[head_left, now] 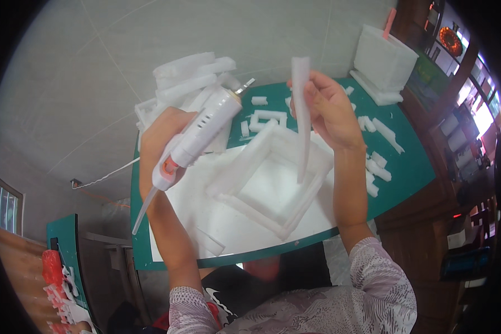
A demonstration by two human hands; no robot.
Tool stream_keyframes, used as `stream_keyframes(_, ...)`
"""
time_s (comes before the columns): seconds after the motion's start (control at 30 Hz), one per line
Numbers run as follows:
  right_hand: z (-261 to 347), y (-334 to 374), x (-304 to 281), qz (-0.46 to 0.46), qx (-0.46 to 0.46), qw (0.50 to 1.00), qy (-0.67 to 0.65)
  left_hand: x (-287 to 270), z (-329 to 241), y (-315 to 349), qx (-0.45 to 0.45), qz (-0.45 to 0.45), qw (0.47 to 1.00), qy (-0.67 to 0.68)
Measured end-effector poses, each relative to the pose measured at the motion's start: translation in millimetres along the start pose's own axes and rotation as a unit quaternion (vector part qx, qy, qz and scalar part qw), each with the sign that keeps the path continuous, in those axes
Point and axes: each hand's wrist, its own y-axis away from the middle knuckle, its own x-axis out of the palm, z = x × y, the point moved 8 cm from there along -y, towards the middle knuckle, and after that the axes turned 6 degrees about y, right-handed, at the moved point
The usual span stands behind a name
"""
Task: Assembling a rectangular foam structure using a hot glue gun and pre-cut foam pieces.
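Note:
My left hand (164, 133) is wrapped round a white hot glue gun (197, 131), its metal nozzle tilted up to the right and a translucent glue stick poking out of its rear. In my right hand (331, 108), a long white foam strip (300, 111) is pinched upright between thumb and fingers, its lower end over an open four-sided frame of white foam (250, 214). That frame rests on a white board (178, 200); whether the strip's lower end touches it I cannot tell.
A green-topped table (403, 178) carries the board. White foam pieces (189, 75) are piled at the back left, and foam offcuts (387, 133) lie scattered at the right. A white foam box (381, 58) stands at the far right corner. A white cord (108, 175) runs to the wall.

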Motion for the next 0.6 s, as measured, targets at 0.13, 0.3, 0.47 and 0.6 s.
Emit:
stream_keyframes(0.13,-5,2,20,0.043,0.025,0.999,-0.02,6,-6,-5,0.037,-0.008,0.999,0.029)
stream_keyframes(0.3,-7,3,37,0.086,0.021,0.996,-0.024,4,0,-1,0.028,-0.021,0.999,0.034)
stream_keyframes(0.47,-10,5,39,0.087,0.023,0.995,-0.046,9,-2,-1,0.039,0.015,0.999,0.012)
stream_keyframes(0.6,-11,6,41,0.091,0.023,0.994,-0.048,12,-1,0,0.045,0.021,0.999,0.006)
